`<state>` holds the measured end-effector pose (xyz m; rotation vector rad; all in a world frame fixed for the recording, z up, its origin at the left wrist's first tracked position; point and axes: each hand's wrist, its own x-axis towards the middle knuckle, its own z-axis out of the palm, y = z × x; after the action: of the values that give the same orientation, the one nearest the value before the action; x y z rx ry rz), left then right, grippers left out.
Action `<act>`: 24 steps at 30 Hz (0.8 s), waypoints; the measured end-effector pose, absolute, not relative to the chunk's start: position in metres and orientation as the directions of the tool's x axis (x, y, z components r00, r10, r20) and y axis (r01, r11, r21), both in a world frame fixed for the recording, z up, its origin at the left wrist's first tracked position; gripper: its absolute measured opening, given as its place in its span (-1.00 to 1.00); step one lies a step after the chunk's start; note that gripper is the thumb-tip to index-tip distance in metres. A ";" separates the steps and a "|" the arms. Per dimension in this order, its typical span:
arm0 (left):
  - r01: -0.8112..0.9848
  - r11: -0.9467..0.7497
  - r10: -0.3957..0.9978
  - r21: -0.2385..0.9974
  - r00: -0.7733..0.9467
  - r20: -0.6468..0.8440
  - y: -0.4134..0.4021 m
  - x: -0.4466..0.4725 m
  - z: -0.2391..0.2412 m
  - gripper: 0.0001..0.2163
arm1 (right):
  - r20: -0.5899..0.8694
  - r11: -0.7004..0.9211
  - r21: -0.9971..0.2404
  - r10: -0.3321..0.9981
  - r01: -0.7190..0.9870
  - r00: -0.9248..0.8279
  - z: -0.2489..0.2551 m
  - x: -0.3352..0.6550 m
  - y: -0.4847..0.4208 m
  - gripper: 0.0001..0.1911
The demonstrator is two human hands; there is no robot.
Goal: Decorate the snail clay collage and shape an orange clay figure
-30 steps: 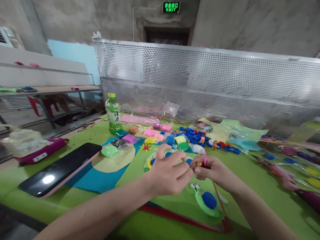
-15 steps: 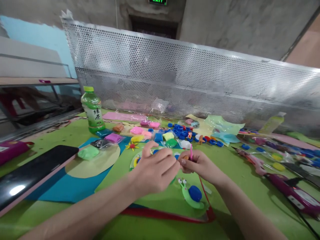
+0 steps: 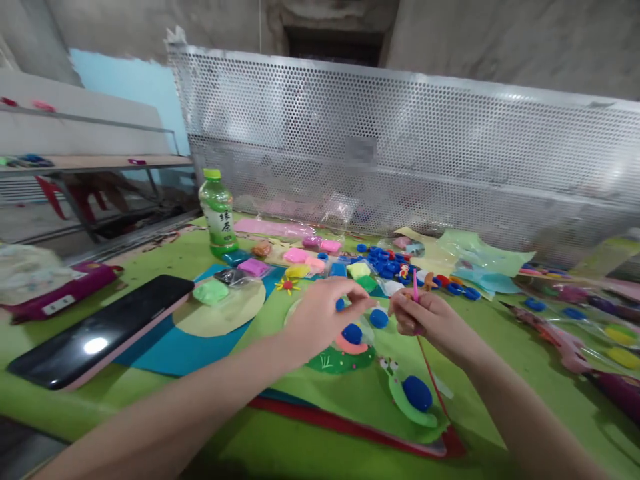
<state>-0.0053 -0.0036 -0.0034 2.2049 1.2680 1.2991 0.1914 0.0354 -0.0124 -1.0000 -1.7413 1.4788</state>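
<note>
While the right hand (image 3: 425, 313) clutches a pink stick (image 3: 415, 287), blue rings (image 3: 391, 265) crowd beyond it, the left hand (image 3: 325, 313), hold unclear, half-hiding a disc (image 3: 337, 361).

I count one phone (image 3: 110, 327), one sun (image 3: 287, 285) and one pink stick (image 3: 415, 287), that one held in my right fingers (image 3: 407, 320). I make it two bottles: one green bottle (image 3: 217, 217) and one pale bottle (image 3: 607, 259), blurred at the right edge. I see two snails, one green snail (image 3: 404, 400) and one pink snail (image 3: 353, 343), and two yellow discs (image 3: 622, 357). The blue rings (image 3: 387, 265) are heaped too tightly for me to count.
</note>
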 end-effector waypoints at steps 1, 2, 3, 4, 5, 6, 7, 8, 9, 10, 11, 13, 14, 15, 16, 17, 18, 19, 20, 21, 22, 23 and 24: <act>0.555 -0.605 0.773 0.572 0.235 0.589 -0.004 -0.004 -0.006 -0.88 | -0.005 0.094 -0.983 0.847 0.158 -0.532 -0.013 0.190 0.033 -0.55; 0.568 -0.642 0.735 0.515 0.262 0.626 -0.005 -0.003 -0.008 -0.90 | -0.003 0.111 -0.979 0.831 0.170 -0.556 -0.013 0.189 0.030 -0.55; 0.585 -0.677 0.689 0.446 0.291 0.664 -0.006 -0.002 -0.011 -0.90 | -0.001 0.128 -0.975 0.814 0.181 -0.581 -0.013 0.188 0.027 -0.55; 0.602 -0.706 0.641 0.373 0.319 0.698 -0.006 -0.001 -0.013 -0.88 | 0.000 0.143 -0.972 0.799 0.189 -0.602 -0.013 0.187 0.025 -0.56; 0.618 -0.725 0.597 0.303 0.344 0.725 -0.007 -0.001 -0.015 -0.86 | 0.003 0.153 -0.970 0.785 0.189 -0.619 -0.012 0.186 0.023 -0.57; 0.631 -0.734 0.564 0.250 0.363 0.742 -0.007 -0.001 -0.016 -0.85 | 0.007 0.157 -0.971 0.777 0.183 -0.630 -0.012 0.185 0.021 -0.57; 0.642 -0.738 0.540 0.207 0.377 0.753 -0.008 -0.001 -0.017 -0.84 | 0.010 0.158 -0.972 0.770 0.176 -0.638 -0.011 0.185 0.021 -0.58; 0.649 -0.740 0.521 0.175 0.389 0.760 -0.008 0.000 -0.018 -0.84 | 0.014 0.161 -0.972 0.765 0.170 -0.644 -0.011 0.185 0.020 -0.58; 0.652 -0.743 0.507 0.153 0.399 0.764 -0.009 0.000 -0.018 -0.85 | 0.016 0.164 -0.972 0.762 0.169 -0.647 -0.010 0.185 0.020 -0.59; 0.652 -0.747 0.492 0.132 0.408 0.769 -0.009 -0.001 -0.017 -0.86 | 0.017 0.168 -0.971 0.760 0.172 -0.649 -0.010 0.184 0.019 -0.59; 0.651 -0.751 0.476 0.109 0.420 0.773 -0.010 -0.001 -0.017 -0.87 | 0.017 0.172 -0.969 0.759 0.176 -0.650 -0.009 0.184 0.019 -0.59; 0.654 -0.754 0.438 0.055 0.439 0.785 -0.010 -0.001 -0.016 -0.87 | 0.015 0.174 -0.968 0.760 0.181 -0.650 -0.009 0.184 0.018 -0.60; 0.663 -0.749 0.419 0.020 0.449 0.789 -0.010 -0.001 -0.016 -0.87 | 0.016 0.171 -0.969 0.760 0.177 -0.649 -0.009 0.184 0.018 -0.60; 0.672 -0.740 0.395 -0.026 0.466 0.792 -0.010 -0.002 -0.016 -0.87 | 0.016 0.166 -0.971 0.759 0.170 -0.651 -0.010 0.183 0.017 -0.61; 0.677 -0.731 0.365 -0.080 0.487 0.793 -0.011 -0.002 -0.016 -0.86 | 0.017 0.159 -0.974 0.758 0.160 -0.652 -0.011 0.182 0.017 -0.61; 0.679 -0.723 0.337 -0.126 0.506 0.794 -0.012 -0.001 -0.016 -0.86 | 0.019 0.150 -0.977 0.761 0.148 -0.649 -0.012 0.182 0.017 -0.62; 0.675 -0.723 0.319 -0.146 0.514 0.797 -0.013 -0.001 -0.015 -0.86 | 0.019 0.140 -0.980 0.768 0.139 -0.640 -0.013 0.181 0.018 -0.62; 0.670 -0.732 0.321 -0.121 0.497 0.806 -0.014 0.000 -0.014 -0.87 | 0.021 0.130 -0.983 0.787 0.132 -0.616 -0.013 0.181 0.020 -0.61; 0.664 -0.747 0.356 -0.039 0.449 0.820 -0.016 0.000 -0.012 -0.87 | 0.028 0.126 -0.983 0.820 0.131 -0.572 -0.013 0.183 0.022 -0.61; 0.648 -0.755 0.430 0.101 0.372 0.823 -0.016 0.001 -0.011 -0.88 | 0.040 0.132 -0.980 0.861 0.146 -0.508 -0.013 0.185 0.026 -0.60; 0.616 -0.738 0.532 0.275 0.280 0.799 -0.016 0.002 -0.009 -0.88 | 0.058 0.151 -0.971 0.900 0.185 -0.432 -0.012 0.188 0.030 -0.60; 0.557 -0.697 0.638 0.451 0.196 0.744 -0.016 0.002 -0.008 -0.89 | 0.075 0.173 -0.953 0.930 0.247 -0.361 -0.011 0.191 0.034 -0.60; 0.475 -0.640 0.732 0.604 0.136 0.668 -0.014 0.002 -0.007 -0.88 | 0.083 0.193 -0.922 0.945 0.335 -0.316 -0.010 0.196 0.038 -0.62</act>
<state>0.0018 -0.0141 -0.0066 2.1672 1.1838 1.5077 0.1956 0.0381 -0.0096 -1.2056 -1.7764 1.1166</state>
